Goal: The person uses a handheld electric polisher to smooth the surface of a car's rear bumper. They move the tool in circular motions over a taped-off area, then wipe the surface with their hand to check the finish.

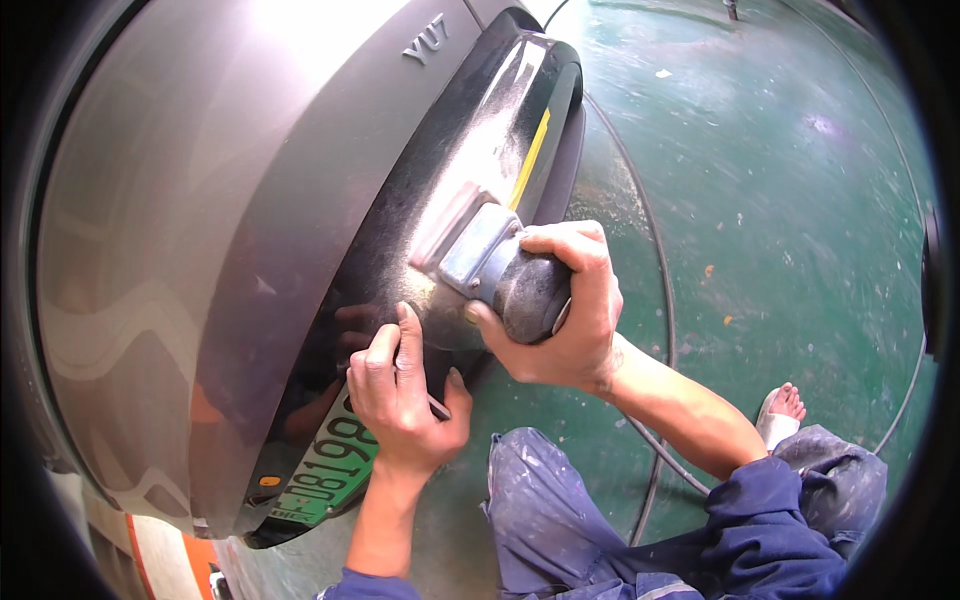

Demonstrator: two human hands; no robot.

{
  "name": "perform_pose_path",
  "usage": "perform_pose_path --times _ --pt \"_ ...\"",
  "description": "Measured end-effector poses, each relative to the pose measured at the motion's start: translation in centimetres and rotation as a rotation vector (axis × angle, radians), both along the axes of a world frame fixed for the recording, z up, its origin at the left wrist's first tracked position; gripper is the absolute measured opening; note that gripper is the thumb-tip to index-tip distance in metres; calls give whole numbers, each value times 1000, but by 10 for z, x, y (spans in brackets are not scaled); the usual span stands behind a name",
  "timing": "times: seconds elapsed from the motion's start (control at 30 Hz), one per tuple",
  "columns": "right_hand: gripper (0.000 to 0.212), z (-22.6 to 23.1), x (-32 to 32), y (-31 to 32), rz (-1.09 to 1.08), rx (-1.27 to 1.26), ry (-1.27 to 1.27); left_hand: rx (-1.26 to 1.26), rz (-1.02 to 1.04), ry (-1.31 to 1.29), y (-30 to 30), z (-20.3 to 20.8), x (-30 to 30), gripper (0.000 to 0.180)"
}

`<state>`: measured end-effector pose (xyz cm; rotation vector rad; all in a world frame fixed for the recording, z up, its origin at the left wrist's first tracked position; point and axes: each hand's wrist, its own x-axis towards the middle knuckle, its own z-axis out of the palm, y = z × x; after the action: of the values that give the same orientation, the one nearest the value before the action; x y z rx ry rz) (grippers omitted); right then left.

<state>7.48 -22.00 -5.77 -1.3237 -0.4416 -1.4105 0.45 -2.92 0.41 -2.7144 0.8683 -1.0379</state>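
The green floor (780, 270) I'm viewing remotely shows pale scuffs. I can make out a dark hose (654, 230) and a thinner cable (862, 78) curving across it, plus orange specks (709, 270), a white fleck (663, 73) and a sandalled foot (788, 402).

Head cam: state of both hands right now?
Left hand: partly curled by the dark trim panel; can't tell whether it holds anything.
Right hand: closed around the sander-like tool.

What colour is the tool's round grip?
The grip is black with greyish smudges; best seen in the head view.
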Motion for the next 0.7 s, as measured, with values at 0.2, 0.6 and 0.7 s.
perform_pose_path --times 0.2,0.6,0.7 --pt "65 2 24 -21 -108 41 101 14 -18 -61 2 1 5 75" --pt "68 25 1 -11 130 72 153 35 -7 -67 -6 1 3 74" --pt "67 30 -2 -12 117 40 43 42 -22 -81 -9 3 3 74"
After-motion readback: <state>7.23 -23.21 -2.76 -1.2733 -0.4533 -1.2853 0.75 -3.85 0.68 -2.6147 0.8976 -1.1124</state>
